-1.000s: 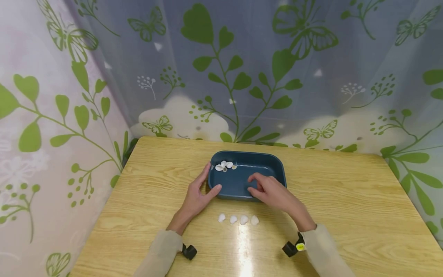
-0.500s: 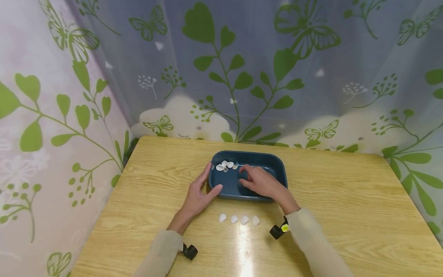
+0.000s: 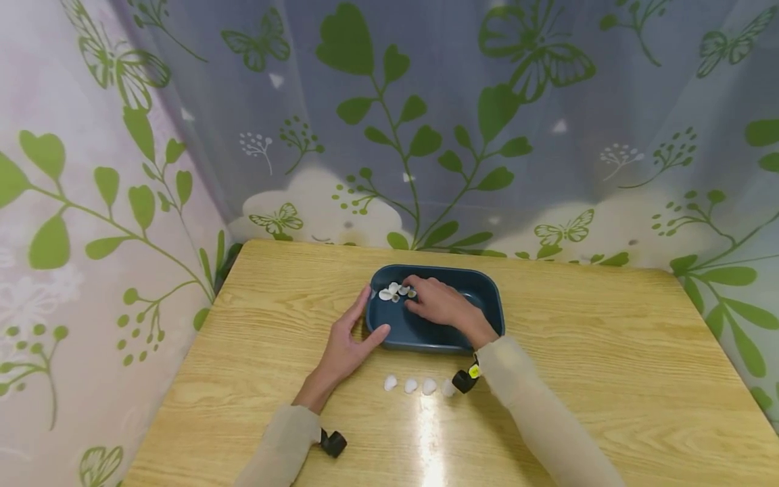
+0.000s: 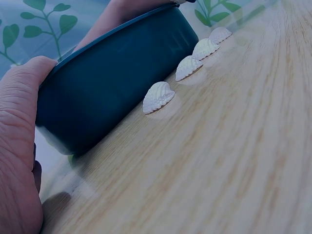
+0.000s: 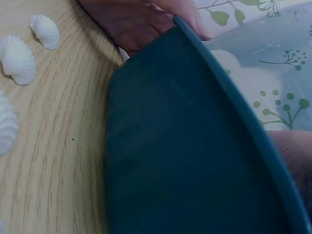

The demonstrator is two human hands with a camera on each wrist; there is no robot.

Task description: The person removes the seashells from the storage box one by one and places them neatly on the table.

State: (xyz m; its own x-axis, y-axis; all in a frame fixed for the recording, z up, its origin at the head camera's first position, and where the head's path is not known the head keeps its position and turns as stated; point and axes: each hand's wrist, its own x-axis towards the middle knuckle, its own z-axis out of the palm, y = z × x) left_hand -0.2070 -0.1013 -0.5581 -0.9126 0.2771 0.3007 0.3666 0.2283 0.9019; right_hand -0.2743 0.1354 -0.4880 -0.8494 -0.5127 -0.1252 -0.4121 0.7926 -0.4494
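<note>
Currently | left hand (image 3: 342, 348) spread against blue tray (image 3: 402, 329), centre frame | right hand (image 3: 439, 301) thumb and finger parted at loose shells (image 3: 386, 295), tray's upper left, contact unclear | shells likely light, stiff, chippable; pinch opposite edges | shell row (image 3: 410, 385) below tray

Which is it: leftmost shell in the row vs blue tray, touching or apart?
Apart. The head view shows a strip of wooden tabletop between the leftmost shell in the row and the blue tray.
</note>
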